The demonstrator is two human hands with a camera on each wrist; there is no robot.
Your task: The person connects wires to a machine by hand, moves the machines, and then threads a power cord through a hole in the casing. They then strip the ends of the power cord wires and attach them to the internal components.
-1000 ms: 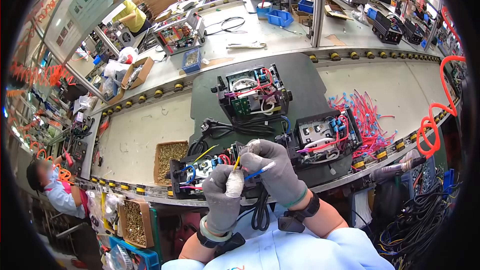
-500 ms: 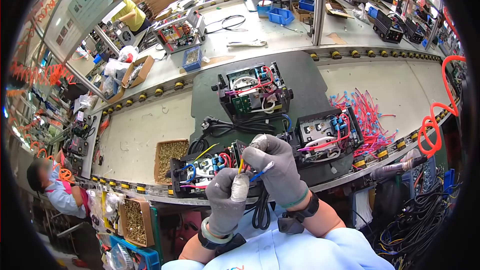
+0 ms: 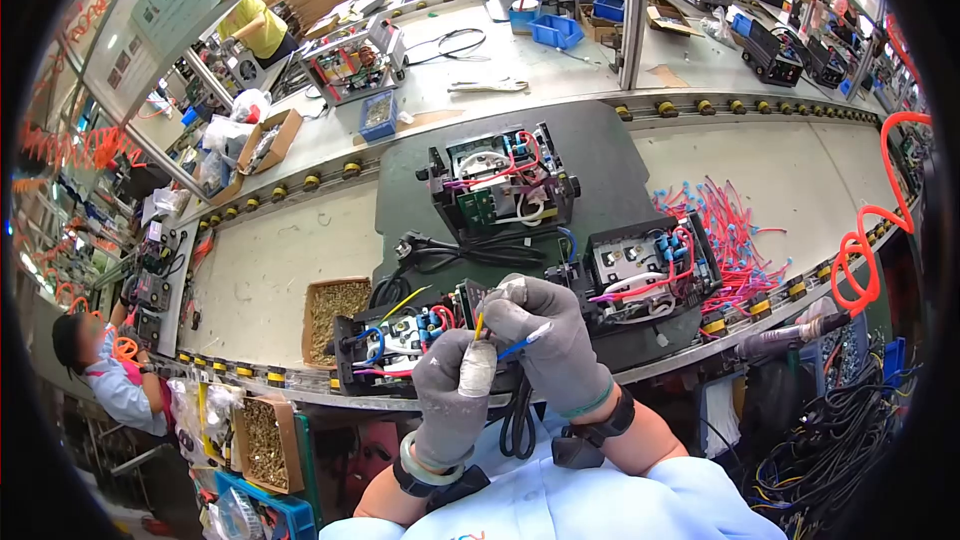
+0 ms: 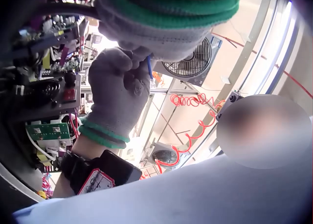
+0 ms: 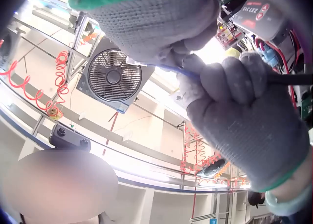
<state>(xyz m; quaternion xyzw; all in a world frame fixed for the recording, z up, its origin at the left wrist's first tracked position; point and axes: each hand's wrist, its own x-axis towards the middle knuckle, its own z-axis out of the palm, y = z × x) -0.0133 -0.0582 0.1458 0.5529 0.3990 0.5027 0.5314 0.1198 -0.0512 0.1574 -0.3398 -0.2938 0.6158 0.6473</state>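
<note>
Both hands wear grey gloves and meet over the bench's front edge. My left hand [image 3: 450,385] grips a black cable [image 5: 292,79], its taped thumb uppermost. From that grip a yellow wire [image 3: 479,325] rises to the fingertips of my right hand [image 3: 552,345], which pinch it. A blue wire [image 3: 517,345] with a whitish end slants out across the right hand's thumb side. The wires' tips at the pinch are hidden by the fingers. Just beyond the left hand lies an opened device [image 3: 400,340] with coloured wiring.
Two more opened devices, one at the back [image 3: 500,180] and one at the right [image 3: 645,275], sit on a dark board [image 3: 610,150]. Red wires with blue ends [image 3: 725,240] lie in a pile. A carton of small brass-coloured parts [image 3: 335,315] stands left; an orange coiled hose [image 3: 860,260] hangs right.
My left hand has shifted slightly right, closer to the right hand. Both hands keep their hold on the cable and wires. The head view has turned a little.
</note>
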